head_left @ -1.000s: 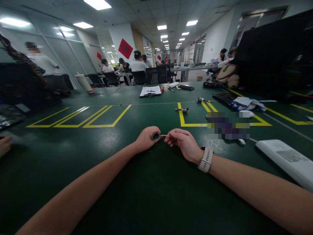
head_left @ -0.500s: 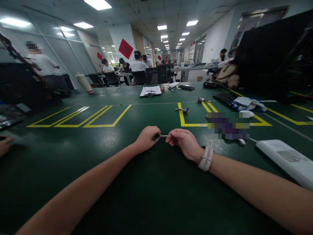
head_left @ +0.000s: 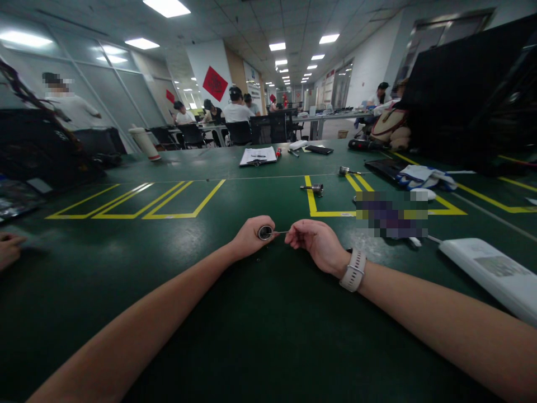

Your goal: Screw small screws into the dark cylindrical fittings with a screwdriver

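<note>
Nearest my head camera, I see the smooth dark green tabletop (head_left: 268, 336), dull-sheened under the ceiling lights. A white casing (head_left: 490, 280) with rounded edges and a grey label lies off to the right, and a pale, perforated watch strap (head_left: 353, 271) wraps the right wrist. I make out a tiny dark ring (head_left: 258, 259) on the green surface, just below the hands.

The left hand (head_left: 251, 238) is curled firmly round a metal cylinder (head_left: 264, 233), leaving me a view of its round, shiny rim and dark hollow mouth. I have the right hand (head_left: 314, 243) half curled, its fingertips drawn together on the end of a thin metal rod (head_left: 282, 232). The cylinder sits at the thumb side of the left hand, facing me; the rod spans the short gap from its mouth to the right fingertips.

Past the hands, I find two shanked metal pieces (head_left: 318, 189) near straight yellow tape (head_left: 335, 214), and crumpled white-and-blue fabric (head_left: 425, 177) to the right. Farther back I see a clipboard (head_left: 259, 157) with white paper, then people seated on black chairs (head_left: 240, 133).
</note>
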`<state>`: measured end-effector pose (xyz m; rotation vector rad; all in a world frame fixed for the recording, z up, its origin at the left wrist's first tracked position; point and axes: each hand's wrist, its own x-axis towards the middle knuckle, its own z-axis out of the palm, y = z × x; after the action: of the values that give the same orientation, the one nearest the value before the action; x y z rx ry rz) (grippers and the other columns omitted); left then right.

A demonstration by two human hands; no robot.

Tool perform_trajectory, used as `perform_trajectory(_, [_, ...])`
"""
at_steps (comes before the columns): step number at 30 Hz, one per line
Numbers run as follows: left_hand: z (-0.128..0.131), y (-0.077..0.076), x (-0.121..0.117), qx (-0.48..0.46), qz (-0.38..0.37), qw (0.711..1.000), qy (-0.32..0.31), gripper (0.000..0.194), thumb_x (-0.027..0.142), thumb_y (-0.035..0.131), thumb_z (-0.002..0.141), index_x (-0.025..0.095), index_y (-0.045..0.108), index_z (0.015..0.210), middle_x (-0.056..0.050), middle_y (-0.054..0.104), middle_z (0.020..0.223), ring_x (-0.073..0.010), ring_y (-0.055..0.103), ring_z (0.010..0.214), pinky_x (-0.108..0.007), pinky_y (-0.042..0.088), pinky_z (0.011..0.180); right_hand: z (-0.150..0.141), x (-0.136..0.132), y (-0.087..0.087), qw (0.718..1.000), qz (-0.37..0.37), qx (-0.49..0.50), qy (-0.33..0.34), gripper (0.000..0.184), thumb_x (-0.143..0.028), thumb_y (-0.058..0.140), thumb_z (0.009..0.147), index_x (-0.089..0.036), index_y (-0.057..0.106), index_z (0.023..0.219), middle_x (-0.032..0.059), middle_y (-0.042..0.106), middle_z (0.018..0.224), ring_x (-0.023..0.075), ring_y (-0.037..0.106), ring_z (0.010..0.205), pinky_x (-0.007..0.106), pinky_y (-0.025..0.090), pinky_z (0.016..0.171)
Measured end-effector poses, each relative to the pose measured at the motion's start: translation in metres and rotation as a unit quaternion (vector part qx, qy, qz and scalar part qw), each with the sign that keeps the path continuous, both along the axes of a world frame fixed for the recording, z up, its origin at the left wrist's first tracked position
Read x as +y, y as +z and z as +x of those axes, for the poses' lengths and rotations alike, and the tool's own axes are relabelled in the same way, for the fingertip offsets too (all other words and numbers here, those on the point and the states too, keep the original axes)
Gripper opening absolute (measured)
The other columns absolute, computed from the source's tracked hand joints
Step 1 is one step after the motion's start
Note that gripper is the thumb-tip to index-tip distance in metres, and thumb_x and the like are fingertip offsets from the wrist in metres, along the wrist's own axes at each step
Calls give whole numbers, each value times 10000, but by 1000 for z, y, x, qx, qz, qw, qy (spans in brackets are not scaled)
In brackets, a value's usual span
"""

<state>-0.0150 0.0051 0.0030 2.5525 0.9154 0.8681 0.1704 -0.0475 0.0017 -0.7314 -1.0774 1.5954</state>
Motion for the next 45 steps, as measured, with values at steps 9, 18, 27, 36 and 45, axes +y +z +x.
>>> perform_trajectory(9, [1, 1, 1, 15, 1, 1000, 17, 185, 260, 555, 755, 157, 465, 629, 34, 447, 614, -92, 418, 565, -212, 332, 536, -1, -3, 2, 1000, 10, -7, -8, 157, -203, 530, 720, -135, 636, 626, 25, 630, 608, 116, 530, 561, 253, 382, 567])
perform_trajectory(18, [2, 0, 2, 20, 10, 999, 33, 208, 285, 553, 760, 161, 459, 622, 39, 437, 603, -94, 411, 559, -219, 324, 535, -2, -5, 4, 999, 17, -8, -33, 162, -204, 527, 695, -146, 609, 569, 10, 593, 546, 108, 498, 515, 246, 357, 528])
perform_trajectory(27, [0, -4, 7, 2, 2, 992, 129, 184, 274, 570, 738, 169, 467, 626, 37, 466, 615, -106, 435, 570, -232, 336, 551, -3, -4, 0, 994, 37, -31, -101, 158, -234, 510, 729, -164, 567, 599, 0, 572, 586, 122, 496, 559, 263, 376, 561])
perform_trajectory(36, [-5, -11, 21, -143, -21, 929, 340, 195, 293, 574, 725, 174, 480, 847, -10, 520, 787, -160, 504, 736, -289, 406, 693, -18, -6, -8, 881, 203, -424, -44, 176, -239, 492, 835, -209, 530, 1004, 72, 583, 1019, 221, 556, 917, 431, 428, 813])
perform_trajectory(45, [-17, -7, 26, -147, 68, 928, 335, 276, 403, 578, 747, 163, 552, 881, -61, 580, 861, -207, 522, 829, -342, 408, 780, -38, -39, 3, 770, 429, -450, 140, 190, -127, 498, 822, -180, 530, 1002, 92, 620, 1057, 225, 582, 1037, 453, 384, 996])
